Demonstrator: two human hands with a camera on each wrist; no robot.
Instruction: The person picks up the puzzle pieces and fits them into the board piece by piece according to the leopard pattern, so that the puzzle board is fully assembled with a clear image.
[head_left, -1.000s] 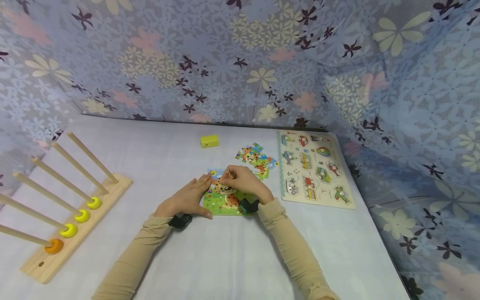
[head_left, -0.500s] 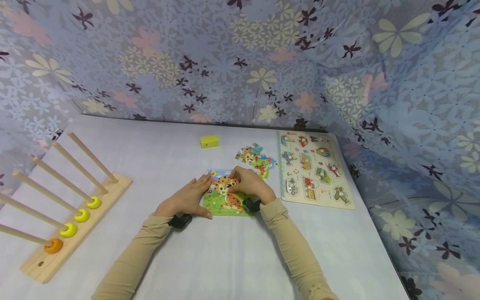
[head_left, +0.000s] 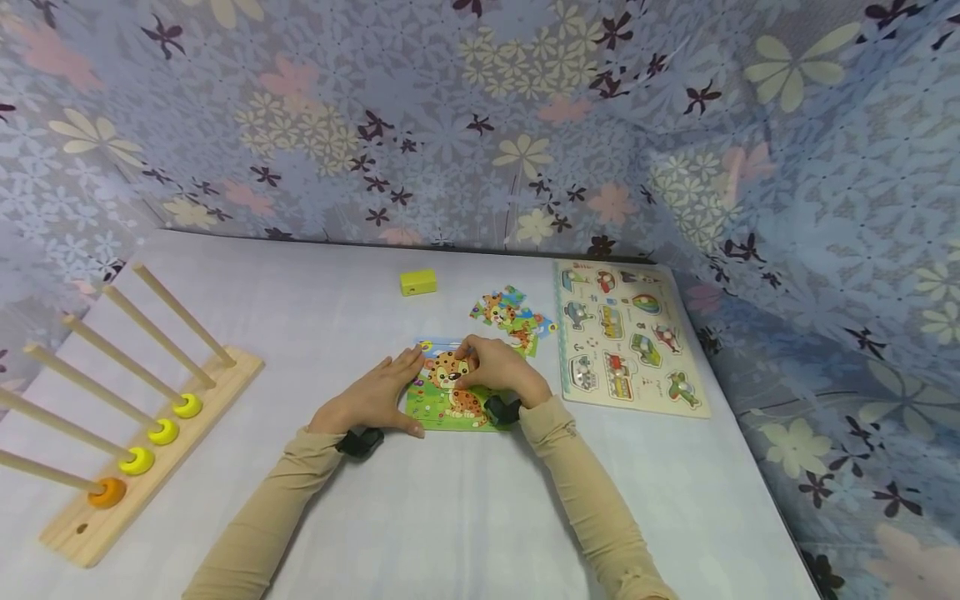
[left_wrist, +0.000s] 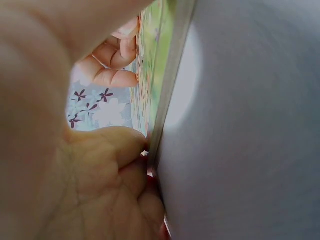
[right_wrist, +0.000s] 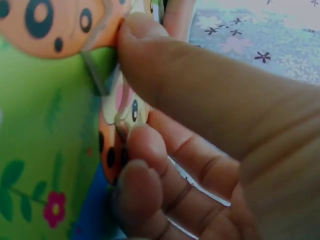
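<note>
A flat jigsaw puzzle (head_left: 431, 408) with a spotted leopard cub on green grass lies at the table's middle. My left hand (head_left: 375, 398) rests along its left edge, fingers fairly straight and thumb spread toward the lower corner. In the left wrist view that hand's fingers touch the puzzle's edge (left_wrist: 172, 75). Over the cub's face, my right hand (head_left: 493, 367) pinches a puzzle piece (right_wrist: 125, 112) between thumb and fingers. The right wrist view shows part of the cub's face on this piece, at the puzzle's surface; whether it sits flat is hidden by the fingers.
Several joined puzzle pieces (head_left: 498, 310) lie just beyond the right hand. A peg puzzle board of vehicles (head_left: 600, 383) lies to the right. A yellow block (head_left: 418, 282) sits at the back. On the left stands a wooden peg rack (head_left: 168, 442) with a few beads.
My right hand has shifted slightly right and down across the cub's face, uncovering more of it, then stayed nearly still. The left hand keeps its place at the puzzle's edge.
</note>
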